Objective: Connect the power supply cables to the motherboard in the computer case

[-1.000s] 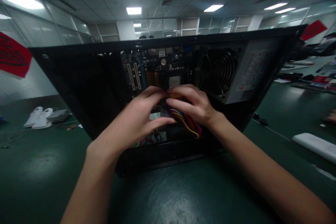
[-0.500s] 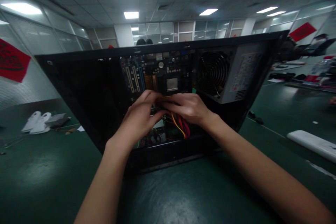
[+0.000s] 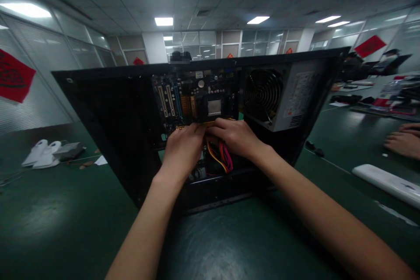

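A black computer case [image 3: 229, 192] stands open before me, its motherboard [image 3: 200, 96] and a grey power supply [image 3: 295, 96] showing inside. A bundle of red and yellow power cables [image 3: 226, 157] loops down from between my hands. My left hand [image 3: 183, 148] is closed at the bundle's upper end, knuckles up. Against it, my right hand [image 3: 234, 135] curls its fingers round the same spot. A yellow-orange strip shows just above the fingers. The fingertips and the cable end are hidden behind the knuckles.
A white power strip [image 3: 385, 179] lies on the green table [image 3: 42, 214] at the right, near another person's hand [image 3: 405, 142]. White objects [image 3: 44, 153] and a grey block [image 3: 68, 151] sit at the left. A bottle [image 3: 389, 92] stands farther back right.
My left hand has turned knuckles up and its thumb has gone out of sight. The yellow-orange strip above the fingers shows more. Another person's hand has come into view at the right.
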A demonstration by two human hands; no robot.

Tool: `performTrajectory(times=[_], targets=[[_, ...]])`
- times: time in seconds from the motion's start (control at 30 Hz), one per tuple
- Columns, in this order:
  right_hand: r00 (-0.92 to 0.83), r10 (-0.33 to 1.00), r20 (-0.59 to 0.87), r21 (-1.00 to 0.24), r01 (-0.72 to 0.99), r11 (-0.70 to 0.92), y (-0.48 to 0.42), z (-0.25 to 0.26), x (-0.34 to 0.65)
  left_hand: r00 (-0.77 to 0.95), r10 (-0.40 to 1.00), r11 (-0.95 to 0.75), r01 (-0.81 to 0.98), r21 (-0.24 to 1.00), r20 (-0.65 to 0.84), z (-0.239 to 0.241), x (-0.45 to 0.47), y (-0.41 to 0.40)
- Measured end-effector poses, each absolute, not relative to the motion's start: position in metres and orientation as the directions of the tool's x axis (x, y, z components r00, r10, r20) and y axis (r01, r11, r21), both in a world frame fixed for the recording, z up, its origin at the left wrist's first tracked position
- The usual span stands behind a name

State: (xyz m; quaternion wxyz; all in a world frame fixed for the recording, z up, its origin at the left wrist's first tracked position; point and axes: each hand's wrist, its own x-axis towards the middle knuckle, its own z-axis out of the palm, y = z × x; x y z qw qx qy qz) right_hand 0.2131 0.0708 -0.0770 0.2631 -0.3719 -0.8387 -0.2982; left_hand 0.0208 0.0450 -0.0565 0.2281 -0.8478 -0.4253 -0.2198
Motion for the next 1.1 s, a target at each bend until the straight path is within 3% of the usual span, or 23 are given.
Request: performTrajectory(times=[0.3, 0.47, 0.8, 1.1], targets=[[-0.546, 0.548, 0.634, 0.071, 0.746, 0.662, 0.072, -0.077, 0.222, 0.472, 0.631, -0.536, 0.839, -0.093, 0.616, -0.059, 0.019, 0.053], [-0.515, 0.650, 0.558, 0.033, 0.797, 0.603, 0.077, -0.080, 0.227, 0.464, 0.644, -0.620, 0.782, 0.060, 0.608, -0.072, 0.018, 0.064], [-0.506, 0.755, 0.418, 0.023, 0.836, 0.548, 0.080, -0.087, 0.223, 0.503, 0.705, -0.662, 0.721, 0.207, 0.500, -0.085, 0.028, 0.073], [-0.487, 0.772, 0.409, -0.044, 0.834, 0.550, 0.086, -0.088, 0.226, 0.527, 0.762, -0.614, 0.773, 0.162, 0.376, -0.076, 0.044, 0.087]])
